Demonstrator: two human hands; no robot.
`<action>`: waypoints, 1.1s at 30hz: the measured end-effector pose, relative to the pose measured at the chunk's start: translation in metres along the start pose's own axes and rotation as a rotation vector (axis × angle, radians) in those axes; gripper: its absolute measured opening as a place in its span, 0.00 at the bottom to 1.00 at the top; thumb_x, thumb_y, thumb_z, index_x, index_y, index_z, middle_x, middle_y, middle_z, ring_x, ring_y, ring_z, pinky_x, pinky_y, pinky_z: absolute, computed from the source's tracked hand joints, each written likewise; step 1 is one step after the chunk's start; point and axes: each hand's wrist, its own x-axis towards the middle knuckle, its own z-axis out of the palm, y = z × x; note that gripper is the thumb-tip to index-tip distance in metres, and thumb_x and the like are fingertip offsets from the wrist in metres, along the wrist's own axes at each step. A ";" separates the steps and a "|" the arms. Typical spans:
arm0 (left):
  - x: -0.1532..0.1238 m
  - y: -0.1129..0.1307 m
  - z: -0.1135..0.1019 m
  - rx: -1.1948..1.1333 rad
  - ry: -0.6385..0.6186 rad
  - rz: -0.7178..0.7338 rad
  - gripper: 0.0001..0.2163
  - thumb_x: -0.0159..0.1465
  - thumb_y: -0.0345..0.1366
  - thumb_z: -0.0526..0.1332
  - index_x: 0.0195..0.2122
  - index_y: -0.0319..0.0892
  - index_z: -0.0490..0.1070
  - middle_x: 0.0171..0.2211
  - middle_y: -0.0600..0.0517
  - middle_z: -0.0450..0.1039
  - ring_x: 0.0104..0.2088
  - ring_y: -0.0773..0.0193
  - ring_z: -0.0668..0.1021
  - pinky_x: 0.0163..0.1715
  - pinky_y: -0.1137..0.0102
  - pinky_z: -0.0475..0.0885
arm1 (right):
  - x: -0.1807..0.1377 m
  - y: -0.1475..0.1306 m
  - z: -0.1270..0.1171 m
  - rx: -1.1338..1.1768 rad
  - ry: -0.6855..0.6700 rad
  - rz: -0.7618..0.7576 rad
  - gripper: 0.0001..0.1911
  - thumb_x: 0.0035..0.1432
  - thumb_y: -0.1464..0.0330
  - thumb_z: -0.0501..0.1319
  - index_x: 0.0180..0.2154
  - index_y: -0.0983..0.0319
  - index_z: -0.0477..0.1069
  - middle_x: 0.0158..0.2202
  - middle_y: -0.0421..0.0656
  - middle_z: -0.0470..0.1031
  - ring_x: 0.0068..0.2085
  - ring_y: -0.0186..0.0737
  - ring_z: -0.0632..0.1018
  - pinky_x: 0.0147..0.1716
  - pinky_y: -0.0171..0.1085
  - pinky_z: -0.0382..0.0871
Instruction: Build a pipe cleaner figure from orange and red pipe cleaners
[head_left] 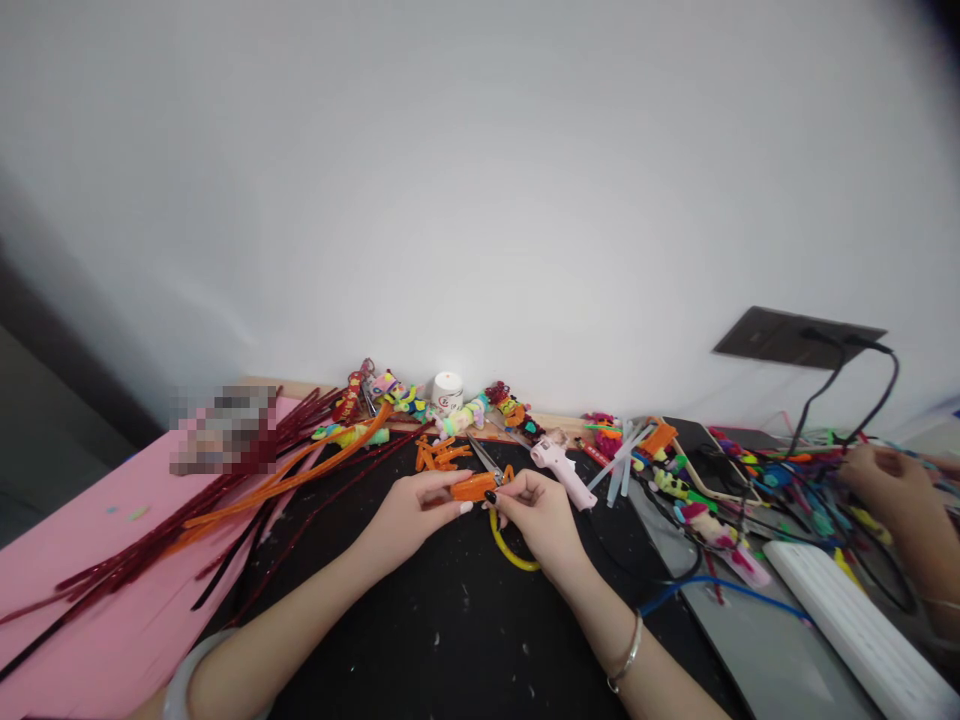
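Note:
Over the black mat [420,640], an orange pipe-cleaner piece [472,488] is pinched between my two hands. My left hand [416,510] grips its left end, thumb in front and fingers behind. At its right end, my right hand [536,510] closes thumb and index finger on the orange pipe cleaner. Scissors [486,458] with yellow handles lie partly behind my right hand, blades pointing away. Several short orange pipe-cleaner pieces [441,455] rest just beyond my left hand. A pale pink glue gun [562,470] lies to the right of the scissors.
Long red pipe cleaners [172,485] spread over the pink surface [67,540] at left. A white cup-like container [448,392] stands by the wall. At right are translucent glue sticks [622,465], a white power strip [855,625], cables and another person's hand [889,490].

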 end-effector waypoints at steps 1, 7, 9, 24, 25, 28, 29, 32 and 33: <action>0.000 0.000 0.000 0.003 0.003 0.010 0.21 0.54 0.36 0.67 0.50 0.36 0.77 0.40 0.44 0.82 0.40 0.53 0.82 0.46 0.59 0.75 | 0.000 0.000 0.000 -0.005 0.002 0.002 0.13 0.42 0.65 0.70 0.22 0.61 0.67 0.17 0.37 0.74 0.18 0.32 0.71 0.21 0.32 0.64; 0.002 0.001 -0.004 0.045 0.019 0.024 0.22 0.58 0.39 0.65 0.52 0.34 0.75 0.34 0.45 0.82 0.32 0.57 0.81 0.40 0.62 0.75 | 0.002 0.001 -0.002 0.010 -0.034 0.013 0.18 0.43 0.67 0.68 0.31 0.57 0.59 0.16 0.32 0.72 0.15 0.31 0.68 0.17 0.29 0.60; 0.001 0.002 -0.005 0.060 0.019 0.039 0.22 0.59 0.39 0.64 0.53 0.34 0.75 0.32 0.46 0.82 0.30 0.59 0.80 0.38 0.63 0.75 | 0.003 0.001 -0.004 0.001 -0.051 -0.016 0.21 0.42 0.69 0.69 0.34 0.57 0.59 0.17 0.29 0.69 0.15 0.30 0.66 0.16 0.28 0.59; -0.004 0.009 -0.003 0.070 -0.055 0.159 0.08 0.59 0.34 0.64 0.39 0.40 0.79 0.39 0.47 0.82 0.40 0.56 0.82 0.44 0.65 0.76 | 0.002 0.001 -0.005 0.064 -0.182 -0.049 0.12 0.42 0.66 0.73 0.32 0.60 0.77 0.31 0.41 0.81 0.33 0.40 0.81 0.38 0.38 0.76; -0.004 0.010 -0.003 0.056 -0.057 0.161 0.08 0.59 0.33 0.64 0.38 0.40 0.79 0.39 0.47 0.82 0.40 0.57 0.82 0.44 0.65 0.76 | 0.002 0.001 -0.005 0.069 -0.180 -0.039 0.13 0.42 0.66 0.74 0.32 0.60 0.77 0.30 0.41 0.82 0.33 0.40 0.81 0.38 0.38 0.76; -0.003 0.009 -0.003 0.013 -0.055 0.136 0.08 0.58 0.32 0.64 0.38 0.41 0.80 0.40 0.47 0.83 0.41 0.56 0.82 0.47 0.64 0.75 | 0.003 0.001 -0.006 0.107 -0.189 -0.010 0.13 0.41 0.67 0.74 0.32 0.60 0.78 0.32 0.41 0.82 0.34 0.40 0.82 0.39 0.38 0.76; -0.002 0.008 -0.004 -0.004 -0.054 0.118 0.09 0.57 0.32 0.64 0.38 0.40 0.80 0.40 0.47 0.83 0.41 0.56 0.82 0.47 0.64 0.75 | 0.004 0.002 -0.007 0.125 -0.197 0.003 0.14 0.41 0.67 0.75 0.33 0.61 0.78 0.33 0.41 0.82 0.35 0.40 0.82 0.39 0.37 0.76; 0.000 0.005 -0.004 -0.063 -0.048 0.082 0.11 0.56 0.33 0.65 0.40 0.39 0.79 0.45 0.45 0.81 0.43 0.55 0.82 0.47 0.63 0.75 | 0.005 0.003 -0.011 0.164 -0.223 0.052 0.16 0.42 0.68 0.74 0.36 0.61 0.80 0.34 0.42 0.83 0.36 0.39 0.82 0.40 0.36 0.76; 0.001 0.005 -0.005 -0.078 -0.050 0.074 0.12 0.55 0.33 0.65 0.40 0.39 0.79 0.46 0.44 0.80 0.43 0.55 0.82 0.45 0.63 0.76 | 0.006 0.004 -0.012 0.169 -0.228 0.064 0.17 0.42 0.68 0.75 0.37 0.61 0.80 0.34 0.43 0.83 0.35 0.39 0.82 0.40 0.37 0.76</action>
